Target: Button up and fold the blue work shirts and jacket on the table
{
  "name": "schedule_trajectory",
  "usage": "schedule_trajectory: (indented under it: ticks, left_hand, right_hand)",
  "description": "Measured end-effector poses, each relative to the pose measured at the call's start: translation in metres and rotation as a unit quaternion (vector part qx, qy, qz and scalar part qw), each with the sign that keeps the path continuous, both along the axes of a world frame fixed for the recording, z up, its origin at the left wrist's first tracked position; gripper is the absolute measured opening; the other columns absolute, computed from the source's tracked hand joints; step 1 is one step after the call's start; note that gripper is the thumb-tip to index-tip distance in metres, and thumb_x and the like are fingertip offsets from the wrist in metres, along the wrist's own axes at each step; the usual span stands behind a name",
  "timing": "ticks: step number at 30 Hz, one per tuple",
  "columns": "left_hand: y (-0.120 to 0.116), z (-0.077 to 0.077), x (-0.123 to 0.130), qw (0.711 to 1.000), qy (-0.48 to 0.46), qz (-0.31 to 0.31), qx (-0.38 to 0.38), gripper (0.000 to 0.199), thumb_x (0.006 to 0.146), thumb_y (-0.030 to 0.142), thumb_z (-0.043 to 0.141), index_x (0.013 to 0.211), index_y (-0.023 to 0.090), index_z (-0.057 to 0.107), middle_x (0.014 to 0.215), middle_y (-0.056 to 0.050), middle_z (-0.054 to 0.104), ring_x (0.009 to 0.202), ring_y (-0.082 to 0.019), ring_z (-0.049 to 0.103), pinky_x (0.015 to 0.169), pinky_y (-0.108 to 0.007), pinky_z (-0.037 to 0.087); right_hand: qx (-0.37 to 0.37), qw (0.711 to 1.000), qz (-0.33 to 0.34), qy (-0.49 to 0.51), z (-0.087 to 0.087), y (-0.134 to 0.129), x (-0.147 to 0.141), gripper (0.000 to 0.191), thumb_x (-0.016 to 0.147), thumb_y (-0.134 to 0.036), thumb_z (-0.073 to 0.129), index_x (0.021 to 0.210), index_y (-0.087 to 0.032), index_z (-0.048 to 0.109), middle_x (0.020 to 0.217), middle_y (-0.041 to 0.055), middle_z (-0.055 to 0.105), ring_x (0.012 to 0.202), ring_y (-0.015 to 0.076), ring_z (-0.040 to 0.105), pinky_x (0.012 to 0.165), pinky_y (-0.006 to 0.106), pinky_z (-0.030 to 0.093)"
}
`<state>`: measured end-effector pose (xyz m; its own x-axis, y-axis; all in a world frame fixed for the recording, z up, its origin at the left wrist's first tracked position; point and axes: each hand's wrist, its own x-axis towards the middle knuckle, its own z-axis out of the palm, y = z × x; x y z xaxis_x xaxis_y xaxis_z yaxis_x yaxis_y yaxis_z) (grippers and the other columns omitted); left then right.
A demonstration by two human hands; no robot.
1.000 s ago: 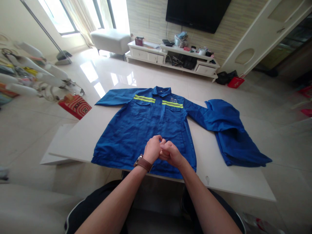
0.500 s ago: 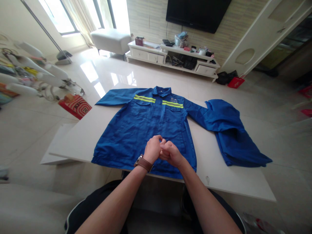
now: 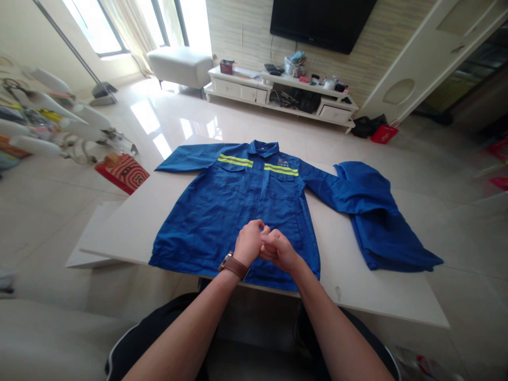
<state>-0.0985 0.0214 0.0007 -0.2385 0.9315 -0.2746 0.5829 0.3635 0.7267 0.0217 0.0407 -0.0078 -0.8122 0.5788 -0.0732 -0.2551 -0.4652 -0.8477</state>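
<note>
A blue work jacket [image 3: 222,211] lies spread face up on the white table [image 3: 127,227], its collar at the far side. Yellow-green and grey reflective stripes cross its chest, with a small pale logo at the right. Over its lower front, my left hand [image 3: 248,244] and my right hand [image 3: 281,250] are closed and clasped against each other. No object shows in either, though part of the fingers is hidden. The left wrist wears a brown-strapped watch [image 3: 234,265]. A folded blue garment [image 3: 383,233] rests at the table's right, meeting one jacket sleeve.
A red patterned bag [image 3: 125,172] stands by the table's left end. Beyond the tiled floor, a low white cabinet [image 3: 234,91] holds assorted items beneath a television [image 3: 321,24]. A white bench [image 3: 180,66] stands near the window, and a red bag [image 3: 384,134] sits right of the cabinet.
</note>
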Motion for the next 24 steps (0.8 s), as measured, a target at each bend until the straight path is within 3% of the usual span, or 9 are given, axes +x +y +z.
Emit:
schedule_trajectory:
  ticks: [12,24]
  left_hand:
    - [0.0003,-0.0042,-0.0010,1.000,0.005,-0.003,0.014,0.025,0.097,0.037,0.054,0.092,0.019,0.070,0.085,-0.008,0.074,0.078,-0.020,0.066,0.067,-0.027,0.038]
    - [-0.0003,0.0022,-0.0004,1.000,0.007,0.010,-0.011,0.025,0.097,0.038,0.056,0.094,0.019,0.071,0.088,-0.010,0.075,0.084,-0.022,0.068,0.069,-0.028,0.040]
  right_hand:
    - [-0.006,1.000,0.007,0.018,0.0002,-0.0004,-0.0003,0.070,0.086,-0.047,0.073,0.044,-0.022,0.023,0.038,-0.0105,0.019,0.035,0.0015,0.014,0.040,0.022,0.011]
    - [-0.004,1.000,0.009,0.014,0.0020,-0.0009,-0.0009,0.071,0.084,-0.050,0.075,0.044,-0.022,0.023,0.038,-0.0104,0.019,0.035,0.0016,0.014,0.040,0.022,0.011]
